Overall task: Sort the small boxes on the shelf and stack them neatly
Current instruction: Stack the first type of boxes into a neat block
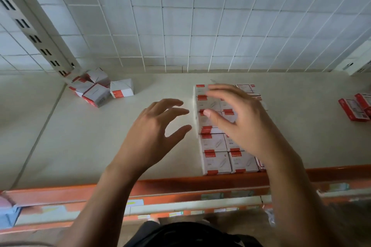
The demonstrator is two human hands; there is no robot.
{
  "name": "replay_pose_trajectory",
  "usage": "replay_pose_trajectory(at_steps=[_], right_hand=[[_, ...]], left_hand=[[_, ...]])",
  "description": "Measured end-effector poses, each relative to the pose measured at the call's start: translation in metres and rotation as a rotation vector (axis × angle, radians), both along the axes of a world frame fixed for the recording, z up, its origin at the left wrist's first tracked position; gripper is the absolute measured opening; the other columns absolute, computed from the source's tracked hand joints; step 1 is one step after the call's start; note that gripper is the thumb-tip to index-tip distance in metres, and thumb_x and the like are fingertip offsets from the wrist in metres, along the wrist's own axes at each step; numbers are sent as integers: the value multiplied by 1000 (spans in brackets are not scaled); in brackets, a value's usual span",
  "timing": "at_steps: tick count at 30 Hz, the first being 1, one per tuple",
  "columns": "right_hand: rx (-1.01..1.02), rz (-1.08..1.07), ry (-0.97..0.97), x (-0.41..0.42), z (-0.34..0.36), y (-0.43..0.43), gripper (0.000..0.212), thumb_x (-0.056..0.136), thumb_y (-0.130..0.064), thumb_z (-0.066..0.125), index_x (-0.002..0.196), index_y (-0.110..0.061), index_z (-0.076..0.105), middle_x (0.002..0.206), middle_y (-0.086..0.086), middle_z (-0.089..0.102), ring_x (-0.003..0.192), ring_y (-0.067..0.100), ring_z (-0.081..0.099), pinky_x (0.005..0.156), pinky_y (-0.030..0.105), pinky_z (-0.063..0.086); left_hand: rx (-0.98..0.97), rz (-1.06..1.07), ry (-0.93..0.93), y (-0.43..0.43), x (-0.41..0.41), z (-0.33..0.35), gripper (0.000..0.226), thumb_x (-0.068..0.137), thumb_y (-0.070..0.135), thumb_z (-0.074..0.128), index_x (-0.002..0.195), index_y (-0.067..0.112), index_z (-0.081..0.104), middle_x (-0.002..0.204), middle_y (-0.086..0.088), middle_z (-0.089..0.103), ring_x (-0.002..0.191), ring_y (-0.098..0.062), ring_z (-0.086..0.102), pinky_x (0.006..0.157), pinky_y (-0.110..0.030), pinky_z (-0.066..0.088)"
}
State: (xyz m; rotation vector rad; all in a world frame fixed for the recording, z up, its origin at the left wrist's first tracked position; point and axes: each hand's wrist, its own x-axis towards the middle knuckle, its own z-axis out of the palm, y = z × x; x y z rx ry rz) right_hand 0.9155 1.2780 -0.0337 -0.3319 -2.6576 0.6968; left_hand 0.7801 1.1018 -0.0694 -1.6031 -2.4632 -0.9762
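Loosely spread fingers (174, 111), left hand (152, 132), right hand (241, 124), stacked boxes (215, 163), red labels (209, 154) unreadable

Both bare forearms reach forward and up. The left hand (154, 126) hangs with fingers spread and relaxed, holding nothing. The right hand (239, 120), blurred, is lifted higher, its fingers loosely arched, seemingly gripping nothing.

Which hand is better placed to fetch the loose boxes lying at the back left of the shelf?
Left. The left hand is open, empty and on the side of the loose boxes; the right hand is over the neat stack.
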Motion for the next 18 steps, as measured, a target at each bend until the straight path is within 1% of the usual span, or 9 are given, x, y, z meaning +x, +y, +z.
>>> replay_pose_trajectory(at_steps=[3,7,10,14,18], right_hand=[[-18,56,22,-26,-1,-29,42,93,-34,59,131,-17,60,136,-7,57,126,3,51,106,11,37],[-33,139,45,-64,-6,-66,35,94,-24,64,128,-15,62,131,-6,59,123,5,53,106,21,41],[-50,175,67,-91,-11,-85,31,94,-21,65,124,-14,63,128,-5,61,120,9,56,103,30,44],[-33,166,84,-125,-14,-103,29,92,-15,65,121,-13,65,123,-4,63,116,13,59,99,32,47],[-7,106,73,-158,-20,-113,28,88,-10,67,116,-11,66,119,0,65,110,20,61,92,35,48]], left_hand=[[4,83,8,-30,-17,-3,31,88,38,66,115,24,67,126,6,59,111,-17,59,89,-40,51],[20,194,41,-66,-43,-5,29,86,32,71,113,22,68,121,5,62,107,-18,61,83,-33,52],[-6,247,80,-87,-65,-7,31,84,30,72,112,18,68,120,2,63,108,-21,61,84,-35,52],[-45,247,109,-104,-95,-8,31,83,27,73,112,16,67,119,0,63,105,-24,62,85,-43,53],[-65,226,154,-110,-118,-6,34,80,22,76,112,12,66,114,-3,64,100,-29,62,80,-41,53]])
